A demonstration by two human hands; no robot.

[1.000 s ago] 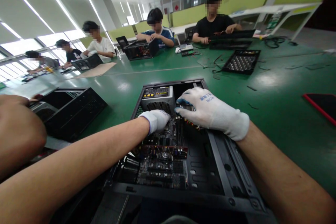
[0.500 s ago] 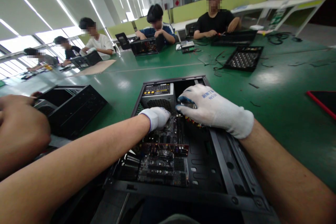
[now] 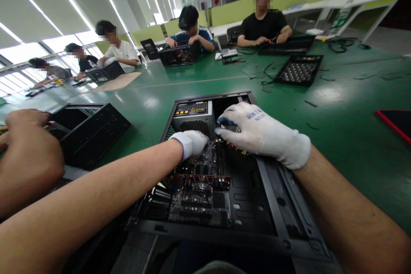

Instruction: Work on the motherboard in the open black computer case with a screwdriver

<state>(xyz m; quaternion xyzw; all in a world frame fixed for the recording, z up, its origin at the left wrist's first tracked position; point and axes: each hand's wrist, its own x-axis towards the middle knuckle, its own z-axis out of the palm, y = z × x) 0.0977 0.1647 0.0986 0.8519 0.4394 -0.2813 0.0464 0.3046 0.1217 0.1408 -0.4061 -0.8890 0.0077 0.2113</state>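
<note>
An open black computer case (image 3: 282, 222) lies in front of me with its inside facing up. My left hand (image 3: 192, 143), in a white glove, reaches down to the upper part of the motherboard (image 3: 199, 201), just below the power supply (image 3: 194, 115). Its fingers look curled together, and what they grip is hidden. My right hand (image 3: 253, 130), gloved in white with blue fingertips, curls its thumb and fingers round a ridged grey part (image 3: 231, 128) beside the power supply. Red and yellow wires (image 3: 236, 147) show under it. A reddish-brown card (image 3: 205, 181) stands across the motherboard.
On the left, another person's arm (image 3: 28, 150) reaches toward a second black case (image 3: 93, 137). Across the green table (image 3: 154, 87), several people work on cases. A black perforated panel (image 3: 298, 70) and cable scraps lie at back right, a red-edged black mat (image 3: 398, 124) at right.
The other person's hand at left has shifted slightly. Across the table, the hands of the person in black have come closer together. My own hands stay nearly in place.
</note>
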